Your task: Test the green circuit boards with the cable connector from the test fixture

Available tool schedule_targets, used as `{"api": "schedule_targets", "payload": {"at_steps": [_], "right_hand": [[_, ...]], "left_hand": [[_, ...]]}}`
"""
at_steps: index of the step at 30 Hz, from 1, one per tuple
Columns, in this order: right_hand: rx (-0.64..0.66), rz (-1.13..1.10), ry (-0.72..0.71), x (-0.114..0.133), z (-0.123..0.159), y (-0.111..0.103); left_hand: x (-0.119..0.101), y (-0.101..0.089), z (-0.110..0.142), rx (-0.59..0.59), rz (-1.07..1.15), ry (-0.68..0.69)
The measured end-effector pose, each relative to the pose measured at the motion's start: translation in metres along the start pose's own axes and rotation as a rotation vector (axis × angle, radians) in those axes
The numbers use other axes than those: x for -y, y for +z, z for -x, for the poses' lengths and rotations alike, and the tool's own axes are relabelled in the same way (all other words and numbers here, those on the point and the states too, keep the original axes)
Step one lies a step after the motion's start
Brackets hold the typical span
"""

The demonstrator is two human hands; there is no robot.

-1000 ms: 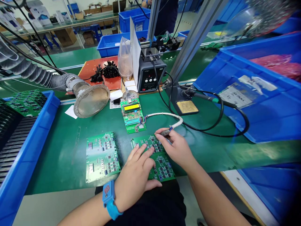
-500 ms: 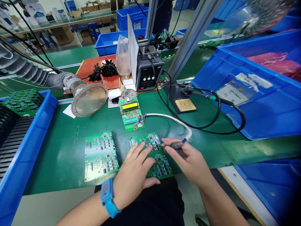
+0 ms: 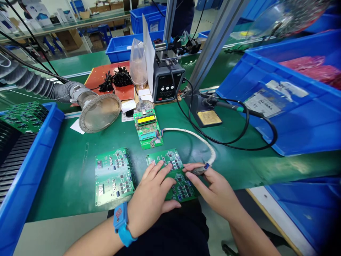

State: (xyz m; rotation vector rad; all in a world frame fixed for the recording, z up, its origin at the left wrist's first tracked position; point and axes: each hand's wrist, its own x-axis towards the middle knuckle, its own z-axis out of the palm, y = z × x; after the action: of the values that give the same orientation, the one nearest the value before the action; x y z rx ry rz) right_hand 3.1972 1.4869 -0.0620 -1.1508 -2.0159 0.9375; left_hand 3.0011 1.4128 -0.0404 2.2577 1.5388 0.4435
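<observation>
My left hand (image 3: 157, 190) lies flat with fingers spread over a green circuit board panel (image 3: 183, 185) at the table's front edge. A blue wrist strap is on that arm. My right hand (image 3: 210, 181) pinches a grey taped probe (image 3: 198, 171) at the panel's right edge; whether its tip touches the board is hidden by the fingers. A white sleeved cable (image 3: 191, 132) runs from the probe to a small green programmer board (image 3: 148, 129) with a lit yellow display. Left of my hands lies a stack of similar circuit board panels (image 3: 114, 177).
A blue bin (image 3: 50, 138) at left holds upright boards. A fume extractor hose (image 3: 99, 112) hangs over the table. Behind stand a soldering station (image 3: 167, 85) and an iron holder (image 3: 207, 119) with looping black cable. A large blue bin (image 3: 293, 117) is at right.
My right hand and the probe have shifted slightly, with the probe's rear end and cable a little lower. My left hand stays on the panel.
</observation>
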Motion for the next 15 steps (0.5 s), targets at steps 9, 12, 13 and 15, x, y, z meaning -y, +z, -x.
{"api": "schedule_targets", "payload": {"at_steps": [9, 12, 13, 15], "right_hand": [[-0.016, 0.050, -0.093, 0.0014, -0.0011, 0.0039], [-0.055, 0.046, -0.127, -0.0002, -0.0011, 0.0067], [-0.069, 0.042, -0.139, -0.0009, -0.0010, 0.0078], [-0.089, 0.028, -0.157, -0.0021, -0.0004, 0.0095]], "left_hand": [[-0.0009, 0.0000, -0.0016, 0.016, 0.006, -0.018], [-0.0009, 0.0010, -0.0017, 0.012, 0.011, -0.023], [-0.0009, 0.0012, -0.0017, 0.011, 0.011, -0.022], [-0.0009, 0.0009, -0.0017, 0.012, 0.007, -0.022]]}}
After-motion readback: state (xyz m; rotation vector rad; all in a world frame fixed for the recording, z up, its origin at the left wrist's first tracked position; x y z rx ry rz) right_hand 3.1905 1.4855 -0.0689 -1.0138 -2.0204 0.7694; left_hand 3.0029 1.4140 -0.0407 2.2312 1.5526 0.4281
